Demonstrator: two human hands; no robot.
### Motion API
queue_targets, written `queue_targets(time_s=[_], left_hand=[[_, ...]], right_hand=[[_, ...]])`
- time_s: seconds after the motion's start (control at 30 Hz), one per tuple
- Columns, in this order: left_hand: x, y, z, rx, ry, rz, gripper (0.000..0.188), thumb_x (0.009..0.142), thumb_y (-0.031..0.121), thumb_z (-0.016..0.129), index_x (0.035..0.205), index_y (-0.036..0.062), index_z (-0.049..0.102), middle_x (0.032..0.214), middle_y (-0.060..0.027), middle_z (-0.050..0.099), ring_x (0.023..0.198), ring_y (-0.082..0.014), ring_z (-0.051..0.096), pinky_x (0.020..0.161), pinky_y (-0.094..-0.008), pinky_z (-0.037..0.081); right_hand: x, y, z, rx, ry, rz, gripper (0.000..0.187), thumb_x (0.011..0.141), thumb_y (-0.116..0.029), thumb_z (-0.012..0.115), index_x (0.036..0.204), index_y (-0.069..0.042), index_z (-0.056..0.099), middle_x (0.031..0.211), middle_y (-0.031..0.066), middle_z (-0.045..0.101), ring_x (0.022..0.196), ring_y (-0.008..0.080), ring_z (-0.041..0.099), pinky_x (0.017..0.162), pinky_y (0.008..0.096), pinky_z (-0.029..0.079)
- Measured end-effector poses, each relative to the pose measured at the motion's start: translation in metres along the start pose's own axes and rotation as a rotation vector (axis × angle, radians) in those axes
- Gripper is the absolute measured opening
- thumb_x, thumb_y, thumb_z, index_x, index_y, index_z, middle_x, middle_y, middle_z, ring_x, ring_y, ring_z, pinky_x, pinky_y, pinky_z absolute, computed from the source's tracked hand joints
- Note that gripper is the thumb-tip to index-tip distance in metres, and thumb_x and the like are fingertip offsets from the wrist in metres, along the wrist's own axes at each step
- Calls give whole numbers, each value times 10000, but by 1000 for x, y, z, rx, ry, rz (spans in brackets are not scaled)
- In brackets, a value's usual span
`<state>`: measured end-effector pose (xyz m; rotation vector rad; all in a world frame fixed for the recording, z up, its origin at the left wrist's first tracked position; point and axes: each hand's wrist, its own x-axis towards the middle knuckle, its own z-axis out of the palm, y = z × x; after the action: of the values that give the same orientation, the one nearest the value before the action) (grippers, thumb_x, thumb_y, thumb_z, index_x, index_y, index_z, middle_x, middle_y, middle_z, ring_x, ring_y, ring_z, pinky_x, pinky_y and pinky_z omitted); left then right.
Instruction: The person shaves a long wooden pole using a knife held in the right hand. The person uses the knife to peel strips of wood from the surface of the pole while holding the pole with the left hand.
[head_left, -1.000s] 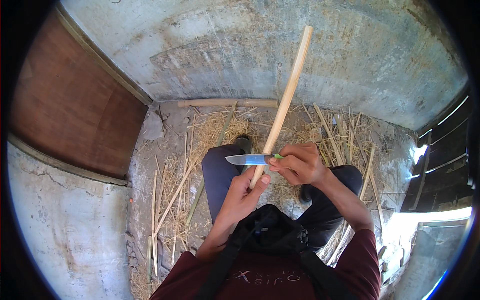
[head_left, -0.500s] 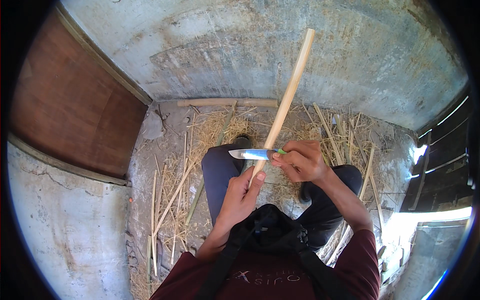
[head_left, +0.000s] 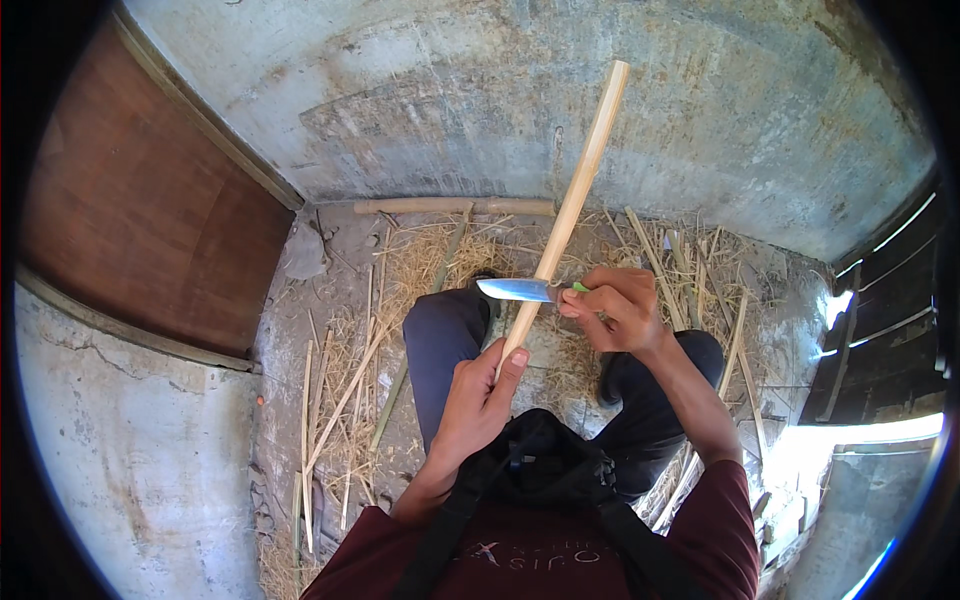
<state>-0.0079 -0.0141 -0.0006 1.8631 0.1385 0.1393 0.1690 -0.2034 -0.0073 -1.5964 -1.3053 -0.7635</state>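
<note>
My left hand (head_left: 478, 398) grips the near end of a long, pale bamboo strip (head_left: 573, 205), thumb along its top. The strip slants up and away to the right, its far end in front of the wall. A knife (head_left: 517, 289) with a shiny blade and a partly visible green handle lies across the strip, a little beyond my left fingers. Its tip points left. My right hand (head_left: 620, 312) is closed around the handle, most of which the fingers hide.
Bamboo shavings (head_left: 425, 262) litter the floor around my legs. Thin bamboo strips (head_left: 330, 420) lie at the left, more at the right. A bamboo pole (head_left: 400, 205) rests along the base of the grey wall (head_left: 420, 120). A brown panel (head_left: 150, 200) stands at the left.
The knife and my right hand have shifted slightly to the right and away from my left hand, along the strip. My left hand has hardly moved.
</note>
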Motion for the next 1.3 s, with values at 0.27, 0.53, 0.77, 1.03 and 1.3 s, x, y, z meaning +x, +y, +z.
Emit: queue_targets(time_s=[0.27, 0.53, 0.77, 1.03, 1.3], left_hand=[[-13, 0, -3, 10, -9, 5, 390, 1188, 298, 540, 926, 14, 597, 601, 42, 448, 565, -38, 385, 512, -290, 311], [-30, 3, -10, 35, -10, -27, 397, 1184, 287, 546, 893, 23, 598, 597, 35, 451, 569, -44, 401, 514, -299, 318], [-31, -7, -12, 59, -2, -2, 299, 1159, 249, 598, 1035, -15, 665, 629, -81, 452, 535, -123, 398, 508, -366, 361], [-29, 0, -10, 218, 53, 59, 316, 1127, 200, 653, 896, -9, 598, 599, -107, 451, 482, -166, 413, 487, -365, 358], [-31, -10, -7, 263, 38, 69, 352, 1118, 206, 664, 847, 3, 564, 587, -97, 421, 464, -189, 415, 474, -362, 332]], right_hand=[[-4, 21, -10, 7, 142, 89, 143, 880, -45, 876, 864, -55, 734, 746, 75, 719, 542, 209, 636, 473, 343, 458], [0, 29, -28, -35, 211, 192, 113, 927, 0, 843, 935, -5, 730, 790, 126, 749, 615, 207, 685, 540, 297, 501], [2, 20, -24, 24, 165, 81, 166, 889, -19, 879, 957, -17, 729, 801, 116, 754, 630, 226, 702, 538, 315, 511], [10, 18, -29, -93, 122, 22, 223, 835, -86, 930, 911, -62, 722, 785, 98, 741, 611, 229, 712, 506, 332, 512], [11, 22, -33, -68, 181, 30, 235, 815, -81, 937, 881, -56, 713, 754, 86, 724, 589, 214, 693, 478, 329, 487]])
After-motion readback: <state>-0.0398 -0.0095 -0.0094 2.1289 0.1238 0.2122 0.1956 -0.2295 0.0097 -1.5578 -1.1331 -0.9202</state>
